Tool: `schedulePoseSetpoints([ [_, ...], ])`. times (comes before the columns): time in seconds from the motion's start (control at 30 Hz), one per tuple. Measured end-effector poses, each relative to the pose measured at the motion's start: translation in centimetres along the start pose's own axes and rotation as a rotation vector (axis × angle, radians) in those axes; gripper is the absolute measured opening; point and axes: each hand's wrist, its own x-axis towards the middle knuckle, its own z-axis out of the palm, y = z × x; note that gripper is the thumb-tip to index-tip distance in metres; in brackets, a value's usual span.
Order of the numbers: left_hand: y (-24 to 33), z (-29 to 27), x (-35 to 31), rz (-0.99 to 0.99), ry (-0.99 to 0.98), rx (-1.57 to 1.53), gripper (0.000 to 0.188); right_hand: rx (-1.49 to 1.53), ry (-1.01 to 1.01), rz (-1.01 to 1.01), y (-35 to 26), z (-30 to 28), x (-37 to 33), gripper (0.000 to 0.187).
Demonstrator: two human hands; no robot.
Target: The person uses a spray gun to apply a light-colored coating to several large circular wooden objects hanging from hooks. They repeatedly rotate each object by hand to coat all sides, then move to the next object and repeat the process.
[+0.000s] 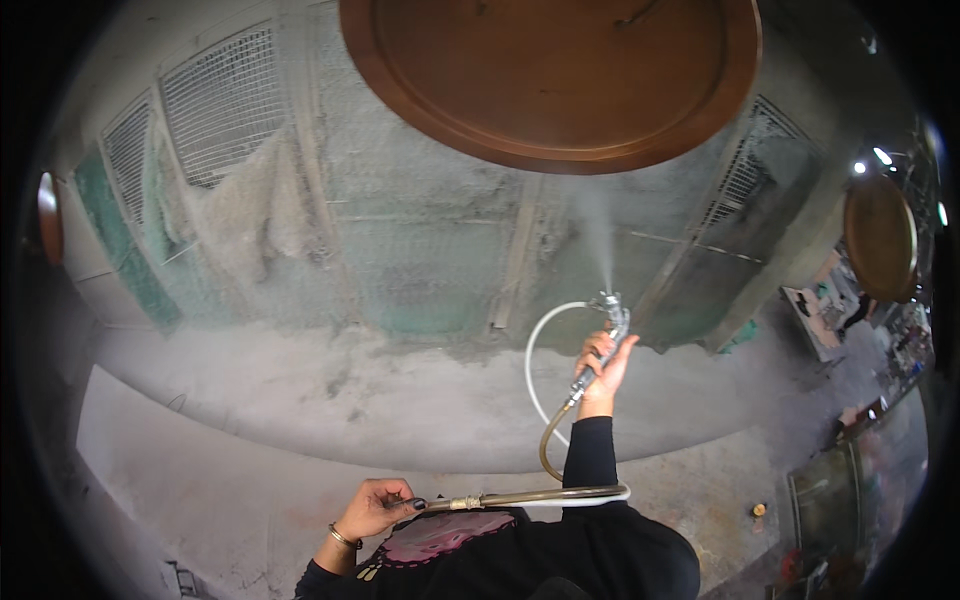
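At far left, a brown panel (50, 218) shows edge-on, then a square-mesh metal grille (224, 105) above fuzzy, dust-caked green sheeting (410, 270). Your left hand (376, 508) pinches the brownish, smooth hose (540, 496), which runs rightward across your black top (610, 550) and bends back. The pink print (450, 536) on that top is foreshortened; you cannot tell whether it bears writing. Ahead of you, a large reddish-brown disc (550, 90) with a grooved, rounded rim fills the upper middle. A thin white tube (530, 355) loops out left of the shiny metal spray gun (617, 318), which sits below the disc, long axis slanting up and slightly right, nozzle pointing away from you; pale mist (597, 225) fans toward the disc's lower edge. Your right hand (612, 372) is wrapped round its handle. At far right stands another brown oval panel (880, 240).
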Motion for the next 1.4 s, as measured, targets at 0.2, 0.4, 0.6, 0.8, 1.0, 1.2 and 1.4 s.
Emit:
schedulePoseSetpoints([
  [0.2, 1.1, 4.8, 2.5, -0.022, -0.312, -0.104, 0.008, -0.253, -0.098, -0.337, -7.0, 13.9, -7.3, 0.064],
  [0.4, 2.4, 8.6, 1.8, 0.066, -0.458, -0.144, 0.006, -1.21, 0.268, -0.333, -7.7, 26.3, -7.1, 0.072],
  [0.6, 3.5, 10.0, -1.0, 0.162, -0.577, -0.17, 0.007, -1.373, 0.06, -0.455, -5.2, 40.7, -9.4, 0.067],
  [0.8, 4.9, 5.8, -2.3, 0.215, -0.757, -0.189, 0.011, -1.549, -0.165, -0.553, 1.9, 51.6, -14.2, 0.066],
  [1.0, 3.6, -4.0, -5.5, 0.205, -0.86, -0.28, 0.01, -2.062, 0.344, -1.197, 17.8, 53.6, -13.3, 0.063],
  [1.2, 1.2, -14.8, -8.0, 0.214, -0.923, -0.317, 0.01, -2.35, 0.353, -1.281, 37.5, 54.3, -8.8, 0.058],
  [1.4, 0.1, -20.5, -8.8, 0.327, -0.991, -0.325, 0.012, -2.569, 0.196, -1.262, 53.9, 56.2, -5.3, 0.06],
])
